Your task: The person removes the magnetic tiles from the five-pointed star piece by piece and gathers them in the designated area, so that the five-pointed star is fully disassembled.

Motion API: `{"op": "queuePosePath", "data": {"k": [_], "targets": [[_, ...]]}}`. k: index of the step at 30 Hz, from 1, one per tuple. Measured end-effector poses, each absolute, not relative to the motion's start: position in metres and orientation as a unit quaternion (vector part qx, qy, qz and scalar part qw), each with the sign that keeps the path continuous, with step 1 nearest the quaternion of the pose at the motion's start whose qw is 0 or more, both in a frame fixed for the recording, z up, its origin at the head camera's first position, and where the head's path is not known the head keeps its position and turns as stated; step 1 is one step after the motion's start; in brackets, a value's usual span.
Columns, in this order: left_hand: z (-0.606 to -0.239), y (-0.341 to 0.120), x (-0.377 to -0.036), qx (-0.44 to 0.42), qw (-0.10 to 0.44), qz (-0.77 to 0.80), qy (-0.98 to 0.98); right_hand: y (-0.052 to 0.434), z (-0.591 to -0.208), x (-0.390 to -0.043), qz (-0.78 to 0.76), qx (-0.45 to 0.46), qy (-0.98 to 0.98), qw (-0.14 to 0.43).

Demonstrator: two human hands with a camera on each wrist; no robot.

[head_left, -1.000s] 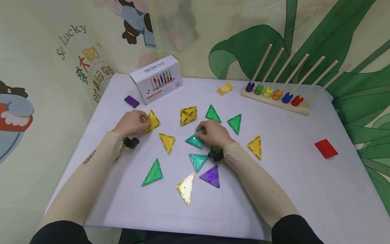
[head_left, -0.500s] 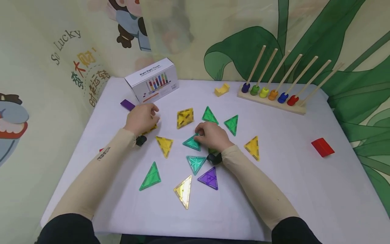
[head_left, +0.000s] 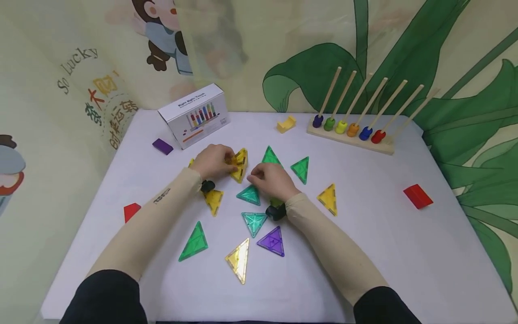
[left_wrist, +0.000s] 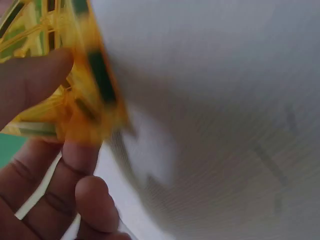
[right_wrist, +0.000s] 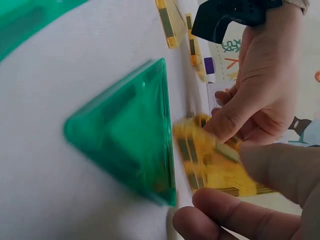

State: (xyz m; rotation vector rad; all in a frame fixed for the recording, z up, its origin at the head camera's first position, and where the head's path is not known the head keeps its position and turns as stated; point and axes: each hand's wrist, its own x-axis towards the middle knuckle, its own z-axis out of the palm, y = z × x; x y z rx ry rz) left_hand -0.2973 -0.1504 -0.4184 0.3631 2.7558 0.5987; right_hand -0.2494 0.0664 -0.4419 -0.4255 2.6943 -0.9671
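In the head view my left hand (head_left: 214,162) grips a yellow piece (head_left: 241,165) that looks built of triangular magnetic tiles. The left wrist view has the thumb (left_wrist: 37,82) on its face and fingers below, with the yellow piece (left_wrist: 70,95) blurred. My right hand (head_left: 275,180) hovers just right of it, above a teal triangular tile (head_left: 248,195). In the right wrist view its thumb (right_wrist: 280,165) and fingers stand apart, with the yellow piece (right_wrist: 215,165) behind the gap. A large green triangular tile (right_wrist: 127,135) lies close by.
Around the hands lie green (head_left: 300,170), yellow (head_left: 328,199) and purple (head_left: 272,242) triangular tiles. A white box (head_left: 196,117), a purple block (head_left: 162,146) and a wooden peg stand (head_left: 352,137) with coloured beads sit at the back. A red block (head_left: 418,196) lies right.
My left hand has left a yellow tile at the left and moved right onto the yellow built piece. The right hand's fingertips have come off the teal tile. The head view has shifted slightly.
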Motion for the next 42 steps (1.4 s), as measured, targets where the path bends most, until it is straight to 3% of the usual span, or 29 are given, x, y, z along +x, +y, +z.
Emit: {"op": "queuePosePath", "data": {"k": [9,25,31,35,42], "targets": [[-0.424,-0.150,-0.286,0.097,0.174,0.254,0.947,0.055,-0.443,-0.258,-0.316,-0.121,0.936,0.092],[-0.430,-0.147,-0.280,0.067,0.178,0.257,0.948,0.057,-0.440,-0.316,-0.249,-0.038,0.957,0.144],[-0.431,-0.147,-0.274,0.061,0.184,0.266,0.944,0.048,-0.438,-0.321,-0.239,-0.026,0.963,0.124],[-0.427,-0.154,-0.274,0.069,0.178,0.268,0.944,0.040,-0.437,-0.312,-0.253,-0.064,0.958,0.118],[-0.423,-0.171,-0.281,0.062,0.158,0.255,0.952,0.021,-0.440,-0.298,-0.235,-0.176,0.938,0.183]]}}
